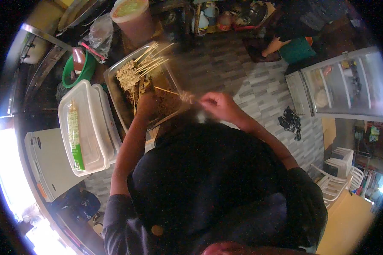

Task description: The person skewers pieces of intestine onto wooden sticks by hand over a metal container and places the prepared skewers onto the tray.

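The skewer (184, 97) is held over the tray's right rim, its meat end apparently pinched by the grip of the right hand (217, 105), though blurred there; whether the left hand (148, 105), lowered into the tray (110, 91), is clenched cannot be told, its fingers being hidden. The skewer should be found light, its stick stiff but snappable, its meat soft and slippery; it is best taken by the bare stick. Much of the tray is taken up by loaded skewers (128, 75), their sticks jutting towards the far rim. Reach leftward is hindered by a plastic container (98, 144) bearing a packet (75, 138); beyond are seen a green basin (90, 70) and a bucket (135, 24).
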A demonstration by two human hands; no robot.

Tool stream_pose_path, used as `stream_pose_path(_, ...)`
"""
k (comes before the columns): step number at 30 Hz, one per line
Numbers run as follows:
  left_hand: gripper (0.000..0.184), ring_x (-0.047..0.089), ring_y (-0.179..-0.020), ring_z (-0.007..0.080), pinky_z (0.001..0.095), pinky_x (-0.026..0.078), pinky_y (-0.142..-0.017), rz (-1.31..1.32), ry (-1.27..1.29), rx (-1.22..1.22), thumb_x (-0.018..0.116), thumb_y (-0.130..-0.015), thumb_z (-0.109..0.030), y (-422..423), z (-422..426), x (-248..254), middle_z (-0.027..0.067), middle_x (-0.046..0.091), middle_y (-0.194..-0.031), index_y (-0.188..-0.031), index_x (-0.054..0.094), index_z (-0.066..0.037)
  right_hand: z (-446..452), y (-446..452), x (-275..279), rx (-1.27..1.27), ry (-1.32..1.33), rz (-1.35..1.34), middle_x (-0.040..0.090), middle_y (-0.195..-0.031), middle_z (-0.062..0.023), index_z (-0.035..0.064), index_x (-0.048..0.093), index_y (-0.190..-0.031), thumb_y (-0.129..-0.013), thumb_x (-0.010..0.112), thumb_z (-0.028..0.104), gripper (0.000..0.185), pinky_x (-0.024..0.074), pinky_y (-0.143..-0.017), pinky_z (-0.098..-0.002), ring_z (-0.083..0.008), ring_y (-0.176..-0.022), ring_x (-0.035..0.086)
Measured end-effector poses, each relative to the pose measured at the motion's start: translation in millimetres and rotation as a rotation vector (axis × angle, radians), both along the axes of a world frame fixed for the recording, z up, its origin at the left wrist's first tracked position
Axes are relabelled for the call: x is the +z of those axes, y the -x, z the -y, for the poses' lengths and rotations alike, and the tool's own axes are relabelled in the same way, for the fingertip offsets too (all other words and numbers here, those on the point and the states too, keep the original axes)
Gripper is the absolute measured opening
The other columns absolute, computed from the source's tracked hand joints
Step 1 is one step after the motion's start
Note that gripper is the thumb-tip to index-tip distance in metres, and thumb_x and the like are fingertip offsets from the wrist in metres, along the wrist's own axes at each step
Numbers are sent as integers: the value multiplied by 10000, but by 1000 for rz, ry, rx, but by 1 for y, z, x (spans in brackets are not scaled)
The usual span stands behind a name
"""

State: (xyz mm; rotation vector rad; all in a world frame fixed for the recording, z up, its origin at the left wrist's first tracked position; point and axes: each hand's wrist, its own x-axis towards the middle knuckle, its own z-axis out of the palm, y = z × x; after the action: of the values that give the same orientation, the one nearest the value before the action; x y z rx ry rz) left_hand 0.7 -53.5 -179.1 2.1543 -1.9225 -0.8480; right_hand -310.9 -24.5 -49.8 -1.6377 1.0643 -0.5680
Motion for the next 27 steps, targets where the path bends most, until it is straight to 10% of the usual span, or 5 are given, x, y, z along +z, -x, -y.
stream_pose_path(9, 217, 613, -824, 324, 426, 483, -702, 28, 90, 40, 578, -744, -197, 16, -7, 16, 150, 636, -882, -918, 619, -74, -8, 2, 3, -6, 78, -44, 639, -811, -86, -3, 617, -930, -826, 594, 105, 151, 469, -667, -275, -114, -746, 576)
stream_pose_path(17, 209, 586, -751, 116, 257, 494, -665, -850, -52, 349, 624, -822, -151, 1, -29, 78, 17, 598, -845, -981, 580, -22, -12, -1, 2, 14, 127, -46, 653, -819, -109, 13, 622, -943, -824, 590, 104, 153, 483, -660, -288, -150, -755, 620)
stream_pose_path(27, 77, 592, -840, 152, 229, 499, -742, -1447, -2, 687, 572, -844, -47, 9, -30, 109, 29, 583, -895, -918, 548, -45, -2, -24, 34, -9, 221, -45, 649, -840, -146, 22, 624, -972, -821, 585, 84, 168, 488, -659, -292, -193, -753, 634)
